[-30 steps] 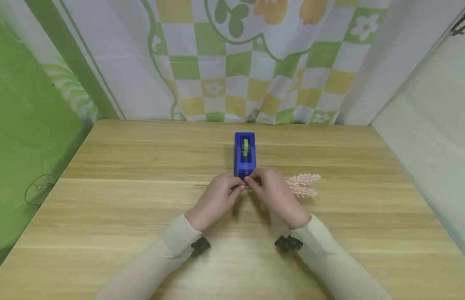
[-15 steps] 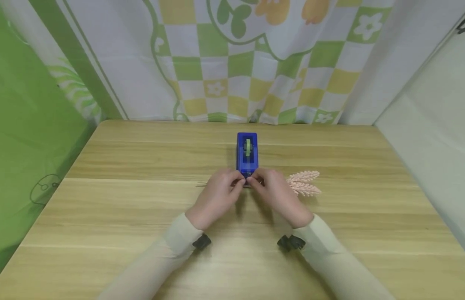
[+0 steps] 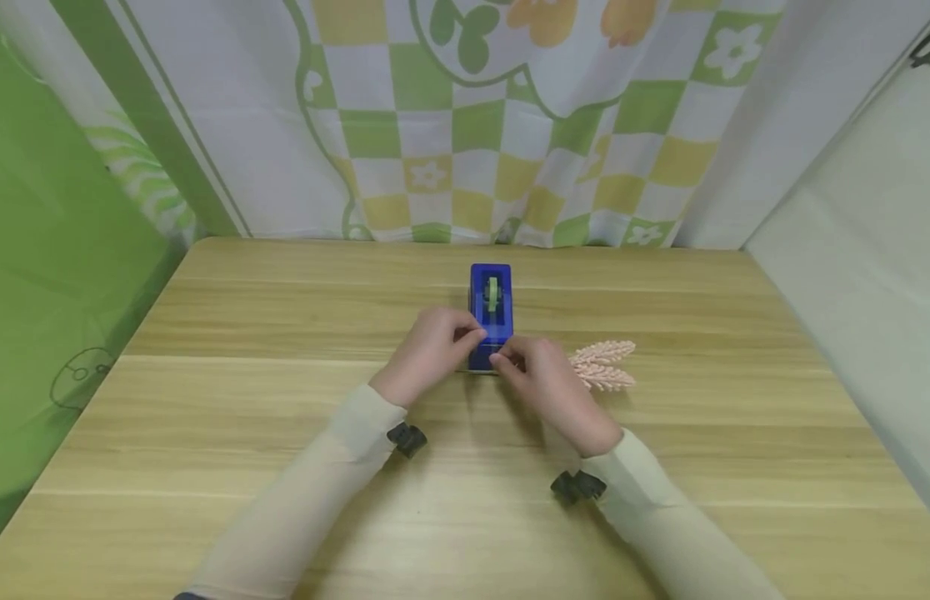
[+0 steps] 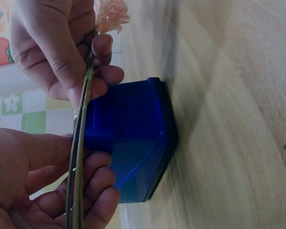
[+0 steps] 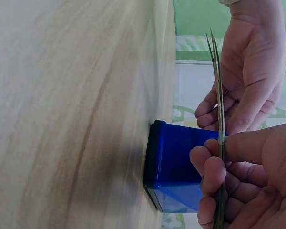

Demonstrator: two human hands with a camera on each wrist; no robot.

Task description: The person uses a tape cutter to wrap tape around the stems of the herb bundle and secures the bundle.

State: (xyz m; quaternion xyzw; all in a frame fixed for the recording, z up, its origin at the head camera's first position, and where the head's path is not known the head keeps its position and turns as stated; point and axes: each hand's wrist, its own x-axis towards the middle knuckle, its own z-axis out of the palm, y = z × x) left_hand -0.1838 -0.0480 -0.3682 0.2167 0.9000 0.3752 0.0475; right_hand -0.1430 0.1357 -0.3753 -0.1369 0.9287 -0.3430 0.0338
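Observation:
My right hand (image 3: 543, 379) pinches the thin stems (image 5: 217, 71) of pale pink wheat-like sprigs (image 3: 606, 353), whose fluffy heads stick out to its right. A shiny band of tape (image 5: 222, 137) shows on the stems by the right fingertips. Just beyond stands a blue tape dispenser (image 3: 507, 315) with a light green roll (image 3: 492, 293) in it. My left hand (image 3: 431, 350) is raised at the dispenser's front left, with thumb and forefinger pinching at the tape's end. In the left wrist view, the bare stem ends cross in front of the left hand's curled fingers (image 4: 97, 191).
The wood-grain table (image 3: 285, 325) spreads around the hands. A green and yellow checked curtain (image 3: 427, 125) hangs at its far edge, a green cloth (image 3: 60, 250) at the left and a whitish wall cloth (image 3: 877, 233) at the right.
My left hand has left the stems and risen forward to the front of the dispenser. The right hand stays on the stems, nearly in the same spot.

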